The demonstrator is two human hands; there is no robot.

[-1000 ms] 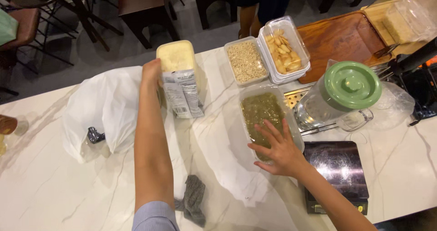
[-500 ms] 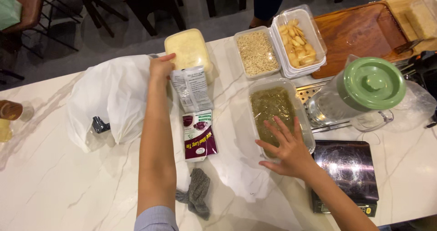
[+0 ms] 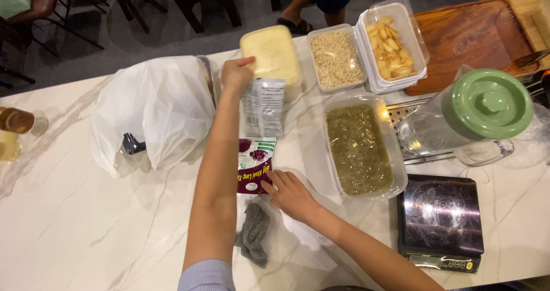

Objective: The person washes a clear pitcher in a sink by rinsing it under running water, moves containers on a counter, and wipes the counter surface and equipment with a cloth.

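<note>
Head view, reading from the left with the tub of green paste point(image 3: 360, 147) as the marker: far to its left, at the table edge, stands a glass of amber drink point(image 3: 16, 122), and nearer in lies a bulging white plastic bag point(image 3: 157, 110) with a dark clip at its lower side. Just left of the tub, the left hand point(image 3: 236, 76) is raised with its fingers pinched together on the top edge of a silvery packet point(image 3: 263, 107), which hangs upright. Below that packet, still left of the tub, a maroon and green sachet point(image 3: 255, 165) lies flat on the marble table point(image 3: 74, 222); the right hand point(image 3: 292, 193) rests with spread fingers touching its lower right corner, gripping nothing. A grey cloth point(image 3: 254, 233) lies crumpled just below the sachet. Behind the tub sit a tub of pale yellow cream point(image 3: 274, 53), a tub of oats point(image 3: 335, 59) and a clear box of pale nuts point(image 3: 391, 44). Right of the tub stands a clear jug with a green lid point(image 3: 487, 104), and below that a black kitchen scale point(image 3: 440, 219).
</note>
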